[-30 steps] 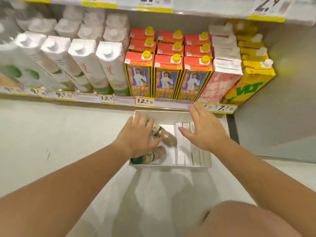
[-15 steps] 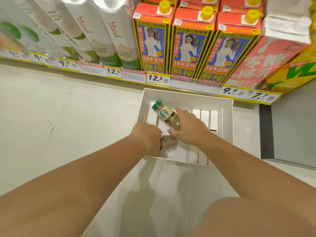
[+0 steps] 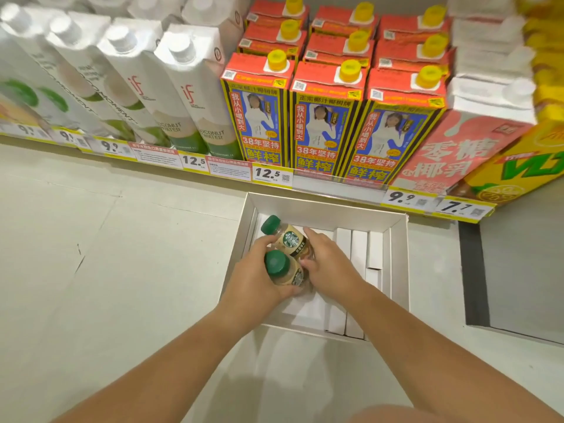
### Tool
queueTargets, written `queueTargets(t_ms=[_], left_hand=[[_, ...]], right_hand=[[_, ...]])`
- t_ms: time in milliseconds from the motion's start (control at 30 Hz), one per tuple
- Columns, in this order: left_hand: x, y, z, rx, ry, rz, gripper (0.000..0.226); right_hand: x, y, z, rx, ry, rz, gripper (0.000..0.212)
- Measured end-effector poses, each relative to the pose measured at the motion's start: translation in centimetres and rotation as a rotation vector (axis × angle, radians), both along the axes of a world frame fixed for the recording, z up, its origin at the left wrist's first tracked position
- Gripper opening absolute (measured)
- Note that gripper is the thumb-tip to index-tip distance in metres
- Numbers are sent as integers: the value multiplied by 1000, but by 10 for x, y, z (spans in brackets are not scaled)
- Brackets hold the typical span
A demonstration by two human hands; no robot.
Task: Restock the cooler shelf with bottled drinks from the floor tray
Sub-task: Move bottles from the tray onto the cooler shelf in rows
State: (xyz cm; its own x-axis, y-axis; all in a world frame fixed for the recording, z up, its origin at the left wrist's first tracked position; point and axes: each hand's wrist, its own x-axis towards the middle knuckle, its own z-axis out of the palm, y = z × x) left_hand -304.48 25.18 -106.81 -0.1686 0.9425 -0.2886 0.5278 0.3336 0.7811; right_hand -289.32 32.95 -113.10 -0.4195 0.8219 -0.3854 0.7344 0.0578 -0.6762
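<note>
**A:** What do we have in front of us?

**B:** We look down at a white cardboard tray [image 3: 398,270] on the pale floor, just in front of the bottom shelf [image 3: 274,178]. Both our bare arms reach into it. The left hand [image 3: 256,288] curls its fingers around the near bottle [image 3: 285,274], palm under its side. The right hand [image 3: 328,270] presses on the far bottle [image 3: 283,236], fingers held together and bent over its body, thumb tucked toward the near one. The two bottles touch, so we judge that we are gathering them as a pair to lift in one go.

**A:** Why are they tilted?

**B:** They lean with their green caps pointing up and to the left, probably because we are lifting them off the tray bottom; we cannot tell whether they have cleared it.

**A:** How many of each thing?

**B:** Two bottles, both with pale coffee-coloured contents and a green round logo. No others show in the tray, only white cardboard dividers [image 3: 360,248] lying flat on its right side. On the shelf, three red-topped cartons [image 3: 323,117] with yellow caps stand across the front, with more rows behind. Left of them we count at least four tall white cartons [image 3: 189,87]. To the right stand a pink carton [image 3: 464,138] and a yellow one [image 3: 525,166].

**A:** And the cooler?

**B:** Not in view.
</note>
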Motion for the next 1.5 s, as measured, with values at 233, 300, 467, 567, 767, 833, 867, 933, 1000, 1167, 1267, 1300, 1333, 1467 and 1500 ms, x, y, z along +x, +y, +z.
queueTargets(t_ms=[233, 300, 467, 567, 767, 833, 867, 933, 1000, 1167, 1267, 1300, 1333, 1467, 1500], left_hand=[[16, 7, -24, -144, -190, -11, 48], [21, 10, -26, -187, -151, -118, 42], [30, 16, -25, -170, -155, -198, 27], [21, 17, -11, -169, -236, -81, 44], [-9, 47, 65, -62, -394, -76, 55], [-15, 61, 101, -10, -451, -107, 53], [-17, 69, 120, 9, -480, -130, 51], [-17, 85, 160, 49, -536, -194, 49], [-15, 99, 200, 99, -562, -263, 50], [-8, 126, 299, 207, -596, -368, 45], [-3, 139, 361, 263, -611, -405, 46], [-1, 144, 382, 284, -616, -410, 47], [2, 147, 403, 312, -621, -420, 49], [19, 157, 485, 447, -640, -466, 56], [24, 159, 504, 487, -653, -470, 56]], right_hand=[[18, -9, 9, -37, 259, -188, 55], [20, -12, 12, -28, 277, -234, 54], [29, -19, 22, -12, 332, -356, 55], [36, -21, 38, 29, 343, -396, 65], [42, -20, 107, 128, 453, -457, 65], [42, -17, 141, 191, 477, -482, 63], [42, -13, 159, 226, 487, -486, 62], [43, -6, 193, 296, 493, -502, 58], [43, 1, 230, 367, 489, -526, 60], [45, 17, 330, 526, 512, -570, 59], [49, 25, 391, 628, 515, -596, 55], [52, 27, 413, 655, 518, -596, 54], [55, 29, 433, 688, 521, -593, 54], [69, 39, 514, 808, 540, -611, 52], [73, 42, 533, 847, 546, -623, 52]])
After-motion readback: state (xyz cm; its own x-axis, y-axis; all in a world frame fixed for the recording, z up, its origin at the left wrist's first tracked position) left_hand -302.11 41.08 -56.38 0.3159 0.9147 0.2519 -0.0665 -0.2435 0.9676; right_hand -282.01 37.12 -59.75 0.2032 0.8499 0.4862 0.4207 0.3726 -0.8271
